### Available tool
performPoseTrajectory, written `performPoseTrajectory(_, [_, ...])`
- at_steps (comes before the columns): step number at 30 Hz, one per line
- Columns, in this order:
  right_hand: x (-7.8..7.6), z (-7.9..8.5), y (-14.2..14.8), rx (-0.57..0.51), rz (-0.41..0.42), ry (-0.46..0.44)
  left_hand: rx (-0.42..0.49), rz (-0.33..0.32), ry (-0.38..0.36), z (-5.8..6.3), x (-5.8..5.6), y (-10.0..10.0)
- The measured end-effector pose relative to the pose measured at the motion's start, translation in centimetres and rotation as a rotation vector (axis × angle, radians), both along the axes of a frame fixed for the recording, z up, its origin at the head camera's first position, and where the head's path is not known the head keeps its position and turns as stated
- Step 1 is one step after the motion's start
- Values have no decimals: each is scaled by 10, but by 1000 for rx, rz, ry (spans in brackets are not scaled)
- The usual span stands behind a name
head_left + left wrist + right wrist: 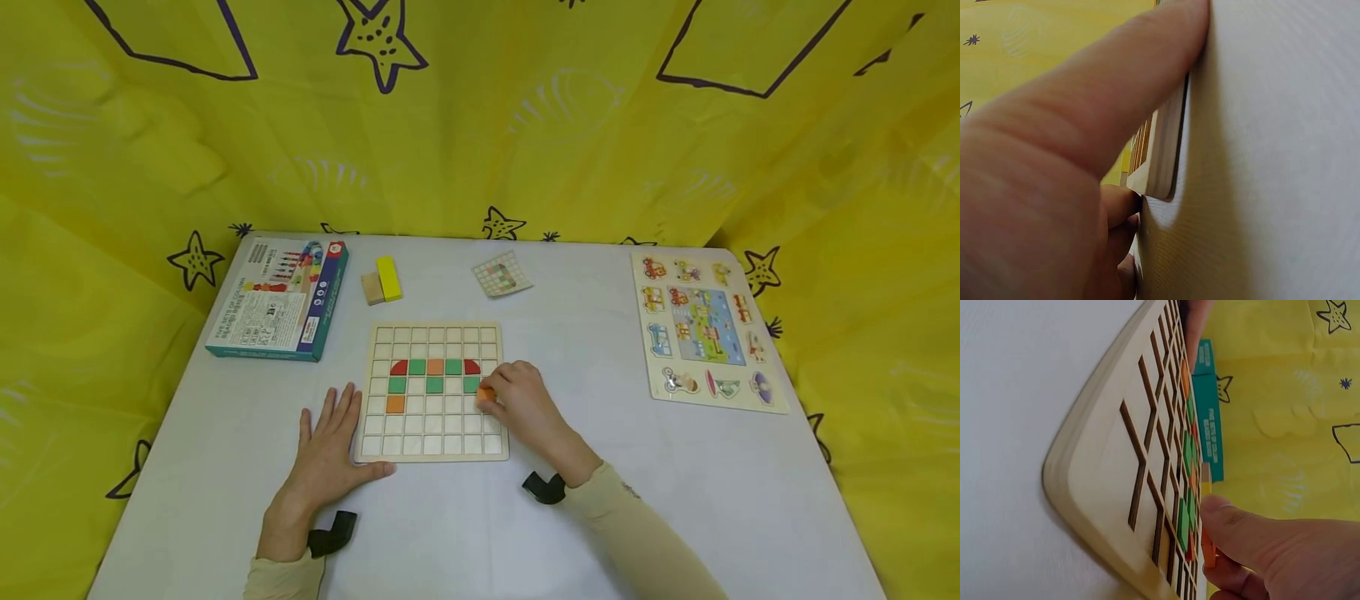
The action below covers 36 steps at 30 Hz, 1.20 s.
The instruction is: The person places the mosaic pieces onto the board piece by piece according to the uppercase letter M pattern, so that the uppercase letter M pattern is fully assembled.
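Observation:
A wooden grid board [431, 452] lies flat on the table, with red, green and orange tiles set in some of its squares. My right hand [525, 408] pinches an orange tile [486, 395] between thumb and fingers over the board's right side, just below a green tile [471, 384]. In the right wrist view the orange tile [1209, 551] shows beneath the thumb. My left hand [330, 454] rests at the board's lower left corner, fingers spread along the left edge and thumb along the front edge. The left wrist view shows that thumb [1104, 81] beside the board's side [1169, 150].
Behind the board lie a yellow block [389, 278], a plain wooden block [372, 288] and a small pattern card [502, 274]. A boxed toy [258, 325] sits at the left. A picture puzzle board [708, 333] lies at the right. Yellow curtains [465, 167] surround the table.

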State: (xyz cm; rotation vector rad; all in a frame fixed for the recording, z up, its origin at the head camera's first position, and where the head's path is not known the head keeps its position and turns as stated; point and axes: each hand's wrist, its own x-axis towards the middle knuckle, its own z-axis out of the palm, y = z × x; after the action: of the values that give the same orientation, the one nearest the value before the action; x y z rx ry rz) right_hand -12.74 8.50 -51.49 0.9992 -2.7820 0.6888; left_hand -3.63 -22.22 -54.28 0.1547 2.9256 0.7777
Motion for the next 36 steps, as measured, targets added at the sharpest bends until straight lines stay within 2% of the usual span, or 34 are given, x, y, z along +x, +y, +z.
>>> performPoseTrajectory(13, [2, -3, -14, -4, 57, 31, 2, -5, -6, 1, 0, 1])
performPoseTrajectory(24, [3, -6, -18, -1, 40, 24, -1, -2, -16, 0, -1, 1])
performPoseTrajectory(36, [3, -7, -15, -27, 27, 2, 5, -4, 20, -2, 1, -1])
